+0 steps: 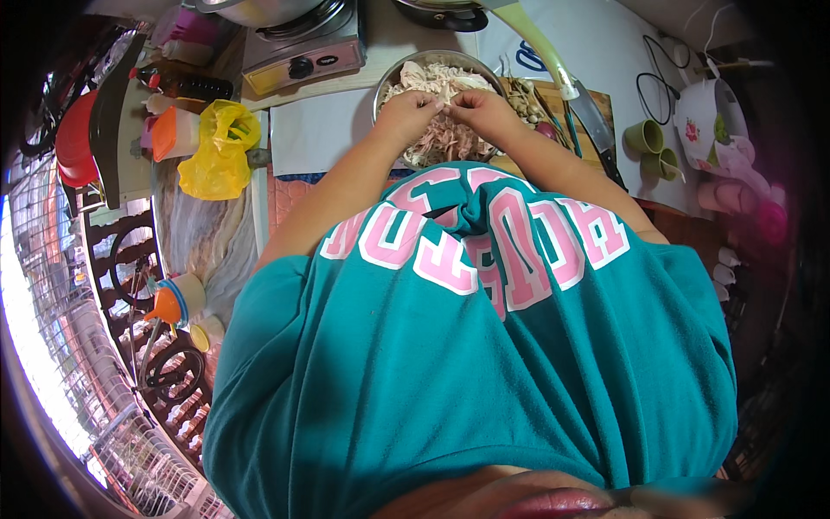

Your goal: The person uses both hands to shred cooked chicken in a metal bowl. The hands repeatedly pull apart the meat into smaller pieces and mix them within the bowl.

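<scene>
Both hands are over a metal bowl [491,67] filled with shredded pale meat [447,139], which looks like chicken. Larger unshredded pieces [418,76] lie toward the bowl's far side. My left hand [408,117] and my right hand [481,113] meet at the fingertips, pinching a small strip of meat [445,94] between them. Right of the bowl is a wooden cutting board [600,107] bearing garlic bulbs [522,100], a red onion [546,131] and a knife [589,120] with a black handle.
A gas stove [305,61] carrying a metal pot [259,10] stands back left. A long pale-green handle [541,45] reaches over the board. Green cups [643,136] and a floral white container [694,120] are right. Left sit a yellow plastic bag [217,152] and a dark bottle [194,85].
</scene>
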`<state>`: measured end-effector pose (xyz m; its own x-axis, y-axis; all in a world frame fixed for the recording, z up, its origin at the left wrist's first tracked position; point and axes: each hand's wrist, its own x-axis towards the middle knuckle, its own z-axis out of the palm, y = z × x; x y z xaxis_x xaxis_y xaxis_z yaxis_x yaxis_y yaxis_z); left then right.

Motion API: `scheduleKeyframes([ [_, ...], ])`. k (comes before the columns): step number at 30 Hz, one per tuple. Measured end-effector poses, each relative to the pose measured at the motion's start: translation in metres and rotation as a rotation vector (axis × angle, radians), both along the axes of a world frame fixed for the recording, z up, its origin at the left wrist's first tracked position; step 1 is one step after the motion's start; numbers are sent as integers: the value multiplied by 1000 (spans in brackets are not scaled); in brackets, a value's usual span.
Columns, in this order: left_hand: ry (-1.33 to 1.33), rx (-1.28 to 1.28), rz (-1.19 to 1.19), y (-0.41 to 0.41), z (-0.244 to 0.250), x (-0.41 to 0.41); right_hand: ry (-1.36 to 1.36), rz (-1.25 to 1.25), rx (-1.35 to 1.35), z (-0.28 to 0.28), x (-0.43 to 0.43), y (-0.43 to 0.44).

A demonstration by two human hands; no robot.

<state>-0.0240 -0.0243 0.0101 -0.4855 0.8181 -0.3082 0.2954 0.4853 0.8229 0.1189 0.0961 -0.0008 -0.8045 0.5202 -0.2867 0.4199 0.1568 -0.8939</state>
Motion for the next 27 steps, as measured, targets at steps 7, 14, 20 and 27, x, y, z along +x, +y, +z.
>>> scheduleKeyframes([
  [7,279,-97,31,-2,6,-3,165,-142,-381,10,-1,2],
  [14,-83,-27,27,-2,14,7,51,-80,-119,6,-1,-6],
  [20,30,-29,29,-4,12,4,114,-160,-127,-12,-2,-4],
  [27,-200,7,146,-10,2,-3,100,-228,-91,6,1,-2],
])
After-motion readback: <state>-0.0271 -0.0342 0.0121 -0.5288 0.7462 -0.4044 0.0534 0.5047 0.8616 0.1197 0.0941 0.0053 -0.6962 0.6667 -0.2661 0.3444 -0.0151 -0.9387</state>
